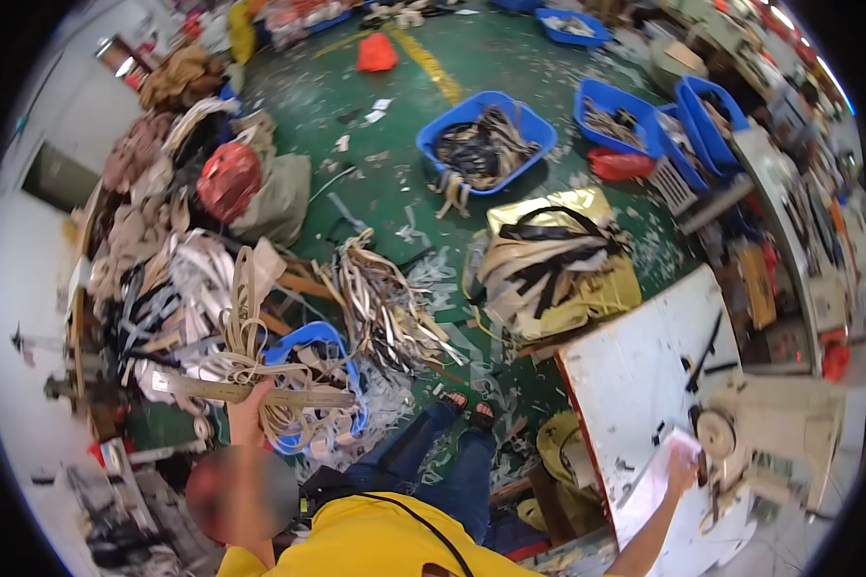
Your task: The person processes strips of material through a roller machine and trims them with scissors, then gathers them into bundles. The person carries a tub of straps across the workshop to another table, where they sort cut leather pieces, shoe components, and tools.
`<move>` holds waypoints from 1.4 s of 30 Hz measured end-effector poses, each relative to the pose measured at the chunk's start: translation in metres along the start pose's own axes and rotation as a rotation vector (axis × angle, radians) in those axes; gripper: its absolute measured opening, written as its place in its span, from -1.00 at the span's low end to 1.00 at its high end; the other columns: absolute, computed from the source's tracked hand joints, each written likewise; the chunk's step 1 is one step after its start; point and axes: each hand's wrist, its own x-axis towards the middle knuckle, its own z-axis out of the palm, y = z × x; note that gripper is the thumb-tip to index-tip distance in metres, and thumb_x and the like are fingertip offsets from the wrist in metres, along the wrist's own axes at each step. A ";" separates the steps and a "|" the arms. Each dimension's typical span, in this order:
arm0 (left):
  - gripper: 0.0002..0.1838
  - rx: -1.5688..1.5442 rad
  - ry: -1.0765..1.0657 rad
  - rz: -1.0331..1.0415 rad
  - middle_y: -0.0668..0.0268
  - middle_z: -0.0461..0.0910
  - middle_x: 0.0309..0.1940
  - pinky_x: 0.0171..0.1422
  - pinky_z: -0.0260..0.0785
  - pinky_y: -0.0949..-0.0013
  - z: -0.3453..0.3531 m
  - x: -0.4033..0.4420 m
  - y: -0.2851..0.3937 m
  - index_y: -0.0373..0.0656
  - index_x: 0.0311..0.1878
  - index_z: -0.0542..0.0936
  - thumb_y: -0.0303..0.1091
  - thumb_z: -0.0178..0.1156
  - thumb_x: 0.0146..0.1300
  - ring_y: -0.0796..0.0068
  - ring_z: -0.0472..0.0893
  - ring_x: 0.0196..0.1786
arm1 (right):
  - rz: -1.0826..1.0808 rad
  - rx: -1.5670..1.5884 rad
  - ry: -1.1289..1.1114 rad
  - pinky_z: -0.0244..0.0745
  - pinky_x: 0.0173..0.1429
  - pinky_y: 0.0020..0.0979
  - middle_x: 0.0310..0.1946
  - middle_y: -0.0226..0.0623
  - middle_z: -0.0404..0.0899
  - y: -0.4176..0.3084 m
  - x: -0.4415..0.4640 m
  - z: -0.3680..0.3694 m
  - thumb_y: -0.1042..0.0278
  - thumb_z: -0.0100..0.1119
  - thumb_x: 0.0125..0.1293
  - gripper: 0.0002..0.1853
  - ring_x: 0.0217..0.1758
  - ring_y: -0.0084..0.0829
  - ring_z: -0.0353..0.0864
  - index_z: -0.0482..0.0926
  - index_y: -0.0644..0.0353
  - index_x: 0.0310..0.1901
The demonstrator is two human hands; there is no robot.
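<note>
My left hand point(248, 412) is raised at the left, closed around a looped bundle of beige straps point(243, 317). Across that hand lies a long flat tan strip point(308, 396), its pale end pointing left. More loops of the bundle hang below, in front of a blue basket point(308, 337). Far to the right, my right hand point(683, 473) reaches over the white table point(635, 375). Its fingers are closed on the edge of a pale sheet of paper point(652, 481), right beside the sewing machine point(779, 433).
Heaps of straps point(385, 298) and scraps cover the green floor point(356, 77). Ahead stand a blue tub point(486, 99) of strips and a yellow sack point(597, 298) with straps on it. A red bag point(229, 183) rests on the left pile. Several blue bins stand right.
</note>
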 end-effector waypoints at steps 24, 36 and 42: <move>-0.11 0.187 -1.256 0.163 -0.06 0.16 0.22 0.27 0.13 0.29 0.313 -0.070 -0.102 -0.27 0.25 0.16 0.10 0.25 -0.02 0.14 0.23 0.26 | -0.690 0.500 -0.124 0.31 0.03 -0.30 -0.15 0.04 0.49 -0.175 -0.140 -0.046 0.07 0.01 0.25 -0.43 -0.09 -0.19 0.45 0.32 0.46 0.08; -0.41 0.499 -0.224 -0.211 0.11 0.57 -0.19 -0.01 0.40 0.32 -0.011 0.208 -0.251 -0.29 -0.07 0.49 -0.05 0.33 -0.08 0.29 0.57 -0.12 | -1.068 -0.154 0.686 0.31 0.07 -0.19 -0.17 0.07 0.50 -0.270 -0.158 0.048 0.01 0.10 0.16 -0.47 -0.02 -0.03 0.44 0.46 0.41 -0.08; -0.17 0.378 -0.018 -0.289 0.02 0.44 0.05 0.19 0.25 0.28 -0.014 0.310 -0.282 -0.34 0.12 0.33 0.05 0.35 -0.14 0.18 0.44 0.12 | -1.343 -0.009 -0.308 0.36 0.02 -0.28 -0.21 -0.02 0.57 -0.460 -0.377 0.232 0.01 0.15 0.14 -0.50 -0.11 -0.19 0.54 0.55 0.41 -0.18</move>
